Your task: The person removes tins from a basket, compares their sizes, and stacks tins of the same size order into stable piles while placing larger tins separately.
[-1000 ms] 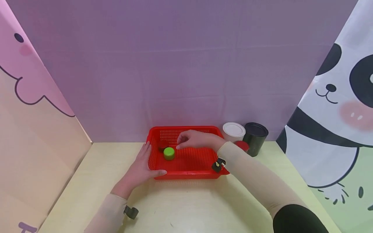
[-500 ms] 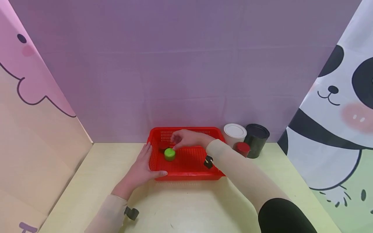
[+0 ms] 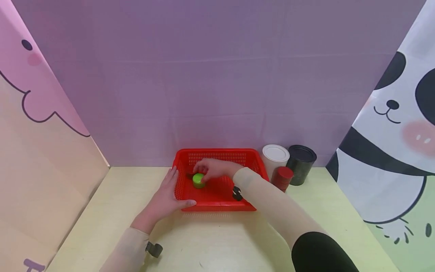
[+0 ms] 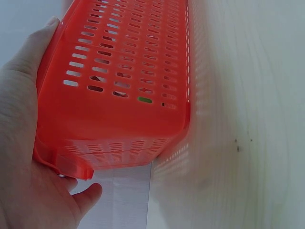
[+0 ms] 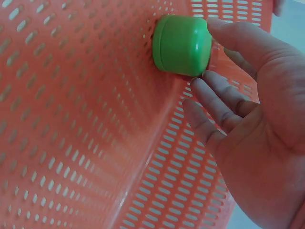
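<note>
A red plastic basket [image 3: 217,207] with slotted walls stands on the table. My left hand [image 3: 165,198] rests on its front left corner, fingers along the left rim and thumb on the front rim; the left wrist view shows this hand [image 4: 33,124] beside the basket's outer wall. Inside the basket sits a small green cylindrical container [image 3: 198,181]. My right hand [image 3: 215,169] reaches down over it. Up close, the right hand's thumb and fingertips lie at the end of the green container [image 5: 183,45], fingers extended. A dark object [image 3: 189,176] behind the container is mostly hidden.
To the basket's right stand a white-lidded canister [image 3: 276,154], a black-lidded canister [image 3: 301,164] and a smaller red container [image 3: 283,177]. A purple backdrop [image 3: 217,83] rises directly behind the basket. Printed panels flank the pale wooden table [image 3: 217,241].
My right hand has moved left and down inside the basket, reaching the green container. The left hand keeps its place on the basket's corner.
</note>
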A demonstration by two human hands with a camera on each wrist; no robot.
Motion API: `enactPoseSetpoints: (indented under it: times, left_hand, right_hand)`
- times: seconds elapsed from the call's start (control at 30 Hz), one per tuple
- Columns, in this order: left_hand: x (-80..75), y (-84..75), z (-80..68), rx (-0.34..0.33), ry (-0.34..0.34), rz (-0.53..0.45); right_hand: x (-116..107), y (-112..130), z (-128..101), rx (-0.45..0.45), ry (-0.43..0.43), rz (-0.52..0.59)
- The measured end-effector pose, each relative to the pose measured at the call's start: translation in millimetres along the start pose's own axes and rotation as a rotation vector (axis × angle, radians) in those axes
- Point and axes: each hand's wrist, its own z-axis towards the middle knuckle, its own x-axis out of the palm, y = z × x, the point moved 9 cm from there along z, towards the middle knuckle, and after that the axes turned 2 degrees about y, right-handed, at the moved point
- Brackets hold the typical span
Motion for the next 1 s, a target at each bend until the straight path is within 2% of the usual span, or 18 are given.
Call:
enactPoseSetpoints:
  times: [0.4,1.0]
  left_hand:
    - [0.3,2.1,1.4,0.001,0.000,0.014]
    - [-0.8,1.5,1.0,0.005,-0.006,0.005]
  right_hand:
    - [14.0,-8.2,7.7,-0.011,0.005,-0.061]
    - [20.5,-19.5,8.3,0.036,0.029,-0.041]
